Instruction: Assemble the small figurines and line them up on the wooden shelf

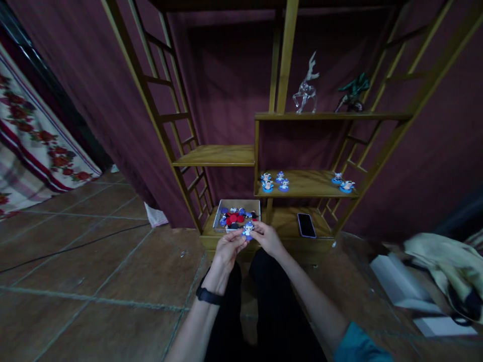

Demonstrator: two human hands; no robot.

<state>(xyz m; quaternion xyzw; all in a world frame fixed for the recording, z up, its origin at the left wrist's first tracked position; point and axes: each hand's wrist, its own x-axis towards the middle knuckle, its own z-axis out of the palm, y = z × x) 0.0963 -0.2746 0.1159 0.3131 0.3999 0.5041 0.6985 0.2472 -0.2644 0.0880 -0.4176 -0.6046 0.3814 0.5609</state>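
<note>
Between both hands I hold a small white and purple-blue figurine (248,230) on a purple base, just in front of the lowest shelf. My left hand (228,246) pinches it from the left, and my right hand (267,238) grips it from the right. Behind the hands, an open white box (217,221) holds several more figurines and red and purple round bases. On the shelf above stand several like figurines: purple-based ones (284,185) and blue-based ones (267,186) at the left, and blue-based ones (346,186) at the right.
A phone (306,225) lies on the lowest shelf. A clear deer ornament (306,88) and a dark green ornament (353,93) stand on an upper shelf (332,116). White boxes (403,284) and pale cloth (445,256) lie on the floor at right. A cable (75,246) crosses the tiles at left.
</note>
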